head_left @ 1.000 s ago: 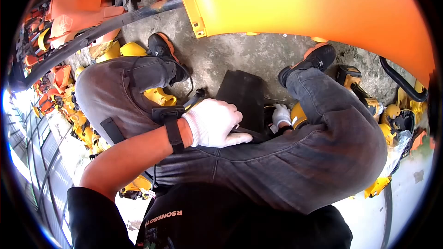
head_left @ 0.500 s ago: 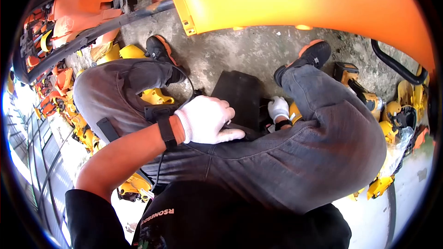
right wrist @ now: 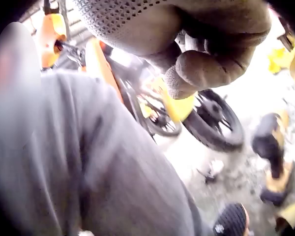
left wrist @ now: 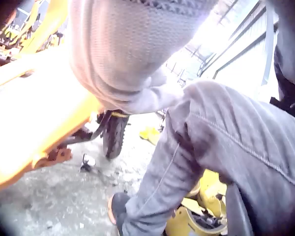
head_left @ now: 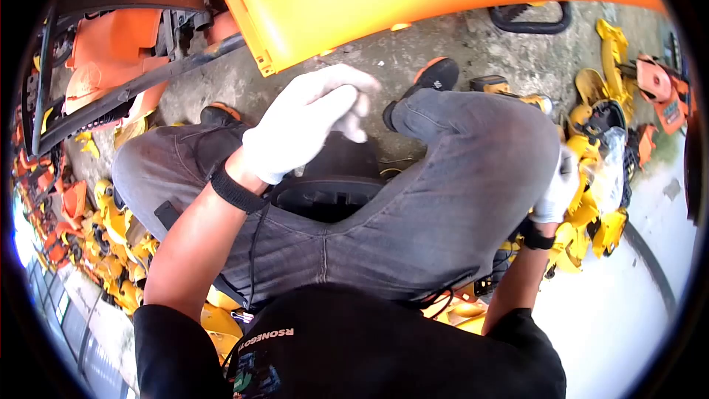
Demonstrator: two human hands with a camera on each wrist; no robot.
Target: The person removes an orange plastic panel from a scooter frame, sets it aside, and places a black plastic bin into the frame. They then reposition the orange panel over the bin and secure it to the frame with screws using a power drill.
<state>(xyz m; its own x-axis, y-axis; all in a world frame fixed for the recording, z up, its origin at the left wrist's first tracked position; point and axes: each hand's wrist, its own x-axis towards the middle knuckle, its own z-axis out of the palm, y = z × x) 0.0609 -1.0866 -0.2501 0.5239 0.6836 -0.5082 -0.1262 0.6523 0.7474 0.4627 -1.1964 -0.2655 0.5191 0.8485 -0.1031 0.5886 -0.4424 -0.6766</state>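
Observation:
My left hand (head_left: 310, 118), in a white knitted glove, is raised over the lap with its fingers loosely bent and nothing visible in them. Below and partly behind it, a black plastic part (head_left: 354, 162) stands between the thighs, its hollow open side (head_left: 325, 193) facing me. My right hand (head_left: 557, 188), also gloved, is out beside the right knee, near a heap of yellow plastic parts (head_left: 583, 214). In the right wrist view its fingers (right wrist: 211, 69) are curled in toward the thumb; I cannot tell whether something small is between them.
A large yellow-orange panel (head_left: 413, 0) hangs ahead. A cordless drill (head_left: 509, 91) lies beyond the right knee on the concrete floor (head_left: 517, 52). Orange and yellow parts (head_left: 111, 214) are heaped at the left. Motorcycle wheels (right wrist: 216, 123) stand in the background of the right wrist view.
My left hand has lifted forward off the black part. The right hand has left the black part's side and moved right, past the right knee. The head view has shifted toward the right.

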